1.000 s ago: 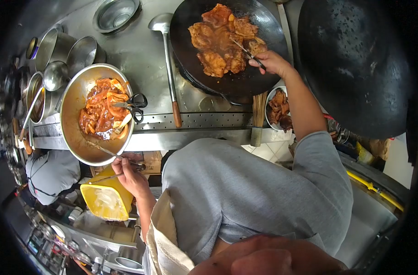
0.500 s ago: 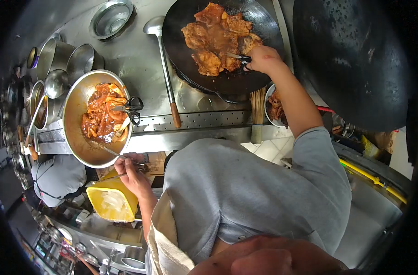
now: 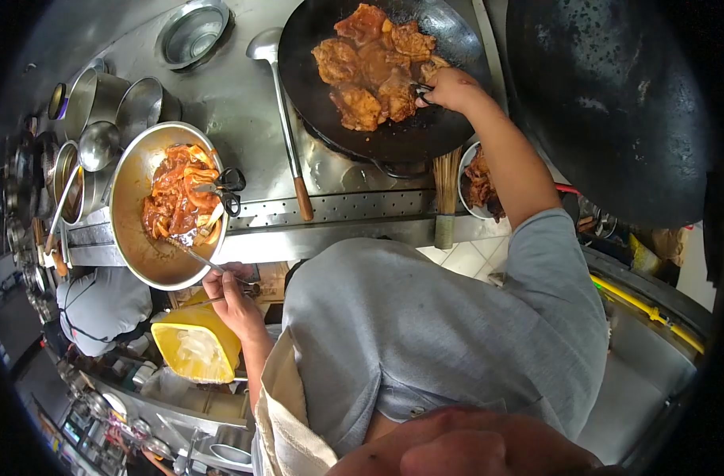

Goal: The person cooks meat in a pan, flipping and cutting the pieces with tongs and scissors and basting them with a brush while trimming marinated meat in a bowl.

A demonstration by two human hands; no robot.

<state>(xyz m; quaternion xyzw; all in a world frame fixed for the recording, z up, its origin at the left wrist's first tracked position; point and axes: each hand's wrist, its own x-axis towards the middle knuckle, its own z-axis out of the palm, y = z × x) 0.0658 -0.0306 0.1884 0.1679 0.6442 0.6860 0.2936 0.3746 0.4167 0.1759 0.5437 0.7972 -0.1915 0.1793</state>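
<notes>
My left hand (image 3: 236, 305) is closed round metal tongs (image 3: 193, 254), one arm of which reaches over the rim into a large metal bowl (image 3: 128, 242). Sauce-covered red meat (image 3: 175, 190) lies in that bowl, with black-handled scissors (image 3: 231, 181) at its right side. Over the right part of a black wok (image 3: 449, 131), my right hand (image 3: 451, 89) grips a black-handled tool (image 3: 424, 94); its tip is hard to make out against the meat. Several browned pieces of meat (image 3: 360, 107) lie in the wok.
A long ladle (image 3: 286, 127) lies between bowl and wok. Metal pots (image 3: 144, 103) stand at the left. A bamboo brush (image 3: 445, 190) and a dish of dark meat (image 3: 479, 186) are below the wok. Another wok (image 3: 616, 119) is right. A yellow container (image 3: 233, 337) and another person (image 3: 104, 309) are lower left.
My right hand has moved up and slightly left over the wok, and less of its tool shows. The view has shifted slightly. My left hand keeps the tongs at the bowl.
</notes>
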